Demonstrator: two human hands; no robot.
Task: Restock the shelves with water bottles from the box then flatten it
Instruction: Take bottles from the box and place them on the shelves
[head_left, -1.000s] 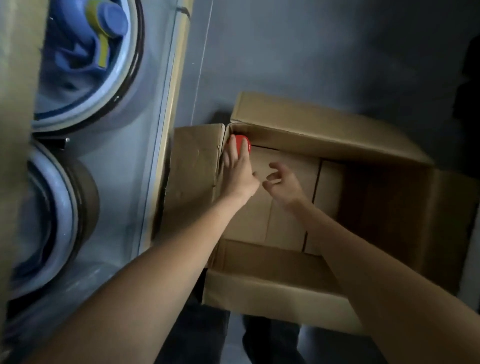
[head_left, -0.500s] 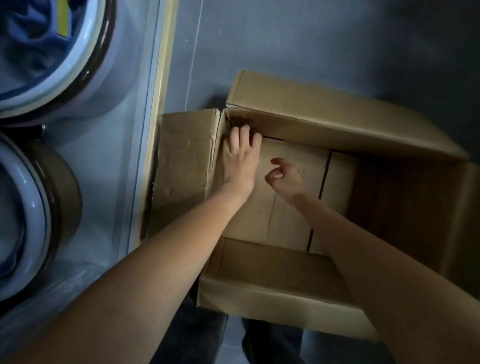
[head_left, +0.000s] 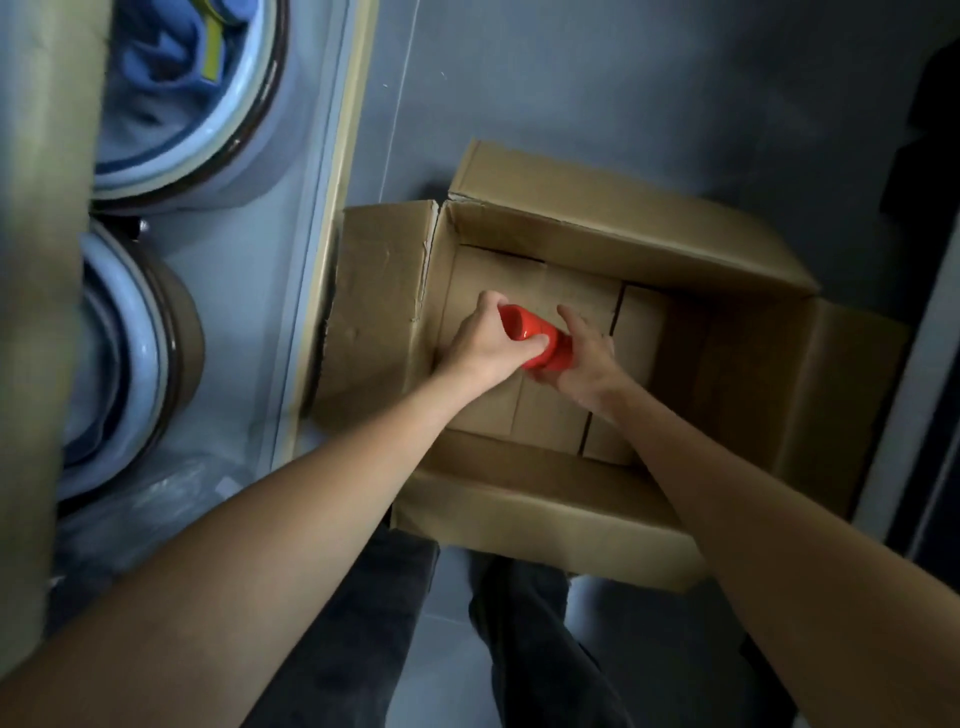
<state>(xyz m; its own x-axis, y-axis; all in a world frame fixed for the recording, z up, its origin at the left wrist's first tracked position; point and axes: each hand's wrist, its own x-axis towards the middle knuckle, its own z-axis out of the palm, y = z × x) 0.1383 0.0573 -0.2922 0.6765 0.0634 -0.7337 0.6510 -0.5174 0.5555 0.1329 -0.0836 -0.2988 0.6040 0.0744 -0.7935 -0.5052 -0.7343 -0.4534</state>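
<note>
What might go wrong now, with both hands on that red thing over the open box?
The glossy red bottle lies sideways between the left hand and right hand; it could slip back into the box. The box's left flap is torn at its corner and may rip further if tugged.

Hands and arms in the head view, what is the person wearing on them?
Nothing visible: the left hand and right hand are gloveless, with no rings, watch or bracelet showing; the left forearm and right forearm carry no sleeves.
</note>
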